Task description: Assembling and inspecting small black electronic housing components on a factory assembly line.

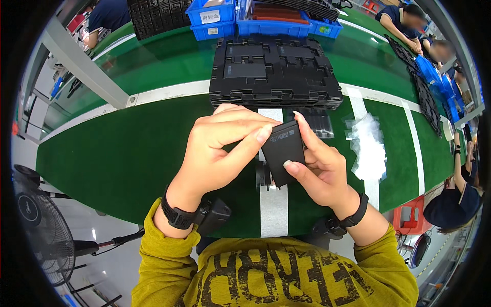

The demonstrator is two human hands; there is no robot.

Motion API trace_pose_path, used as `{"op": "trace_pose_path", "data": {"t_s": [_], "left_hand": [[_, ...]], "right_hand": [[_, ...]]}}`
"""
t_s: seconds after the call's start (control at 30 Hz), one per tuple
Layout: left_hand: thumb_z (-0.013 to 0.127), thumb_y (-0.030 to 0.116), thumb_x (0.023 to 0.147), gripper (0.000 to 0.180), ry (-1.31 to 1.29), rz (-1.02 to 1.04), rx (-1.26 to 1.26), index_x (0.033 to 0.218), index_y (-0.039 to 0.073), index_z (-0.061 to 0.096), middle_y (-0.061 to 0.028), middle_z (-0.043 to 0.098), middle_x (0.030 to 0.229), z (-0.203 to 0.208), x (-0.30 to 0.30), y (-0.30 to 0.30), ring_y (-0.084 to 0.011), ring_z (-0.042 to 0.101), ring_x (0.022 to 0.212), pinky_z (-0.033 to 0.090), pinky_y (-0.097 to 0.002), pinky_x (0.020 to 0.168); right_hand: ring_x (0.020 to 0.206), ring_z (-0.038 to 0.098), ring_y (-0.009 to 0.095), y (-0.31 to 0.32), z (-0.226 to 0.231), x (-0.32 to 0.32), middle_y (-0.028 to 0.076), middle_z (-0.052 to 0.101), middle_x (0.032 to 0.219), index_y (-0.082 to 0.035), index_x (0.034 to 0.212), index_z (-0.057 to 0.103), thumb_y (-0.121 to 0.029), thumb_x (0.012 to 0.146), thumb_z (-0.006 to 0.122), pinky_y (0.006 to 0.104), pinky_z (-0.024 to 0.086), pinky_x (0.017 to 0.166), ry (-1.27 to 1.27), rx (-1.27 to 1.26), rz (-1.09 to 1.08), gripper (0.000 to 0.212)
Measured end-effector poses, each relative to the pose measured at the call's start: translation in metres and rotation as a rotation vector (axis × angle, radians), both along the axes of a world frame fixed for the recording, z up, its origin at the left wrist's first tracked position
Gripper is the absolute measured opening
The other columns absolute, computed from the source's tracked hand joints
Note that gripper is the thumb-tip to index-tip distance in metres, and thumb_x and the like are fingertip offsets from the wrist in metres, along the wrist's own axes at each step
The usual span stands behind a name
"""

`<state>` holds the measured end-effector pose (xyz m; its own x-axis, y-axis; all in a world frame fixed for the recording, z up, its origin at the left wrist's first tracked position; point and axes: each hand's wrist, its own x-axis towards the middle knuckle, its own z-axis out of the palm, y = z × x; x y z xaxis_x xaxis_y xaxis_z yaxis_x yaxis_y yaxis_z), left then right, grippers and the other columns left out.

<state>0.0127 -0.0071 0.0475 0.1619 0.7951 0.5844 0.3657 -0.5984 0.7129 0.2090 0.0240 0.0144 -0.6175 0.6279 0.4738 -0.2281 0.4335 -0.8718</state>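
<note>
Above the green work surface I hold a flat black battery (285, 153), tilted, with small print and a square code near its upper edge. My right hand (327, 171) grips it along the right side, thumb on the face and fingers behind. With thumb and forefinger closed, my left hand (217, 146) pinches at the upper left corner; whether a thin film is between those fingertips I cannot make out. Just beyond the hands lies a stack of black moulded trays (302, 77), with several similar flat black pieces in the top tray's pockets. Dark, shiny strips (321, 123) lie beside the stack.
A loose pile of clear film pieces (368, 148) lies right of my hands. Blue bins (276, 28) stand behind the trays. A grey post (82, 61) rises at the left, near a black fan (43, 225). Other people (399, 23) work along the right side.
</note>
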Motion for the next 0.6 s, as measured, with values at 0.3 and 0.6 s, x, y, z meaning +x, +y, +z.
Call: {"op": "trace_pose_path", "data": {"t_s": [0.3,0.6], "left_hand": [[0.054,0.007,0.084,0.021,-0.375,-0.125,-0.228,0.102,0.000,0.063,-0.0130,0.062,0.104,-0.010,0.007,0.000,-0.0217,0.059,0.095,0.040,-0.0339,0.090],[0.039,0.028,0.092,0.037,-0.186,-0.278,-0.057,0.109,0.002,0.059,-0.0231,0.049,0.119,-0.014,0.003,0.009,-0.0323,0.047,0.111,0.034,-0.0425,0.096]], "right_hand": [[0.081,0.056,0.006,-0.006,-0.001,-0.001,0.010,0.058,0.109,0.001,0.136,0.028,0.007,0.081,0.053,0.0199,0.045,0.071,0.016,-0.081,0.006,0.061],[0.083,0.060,0.009,-0.003,0.003,0.004,0.016,0.038,0.137,0.001,0.134,0.031,0.007,0.079,0.055,0.0223,0.047,0.072,0.017,-0.020,0.009,0.060]]}}
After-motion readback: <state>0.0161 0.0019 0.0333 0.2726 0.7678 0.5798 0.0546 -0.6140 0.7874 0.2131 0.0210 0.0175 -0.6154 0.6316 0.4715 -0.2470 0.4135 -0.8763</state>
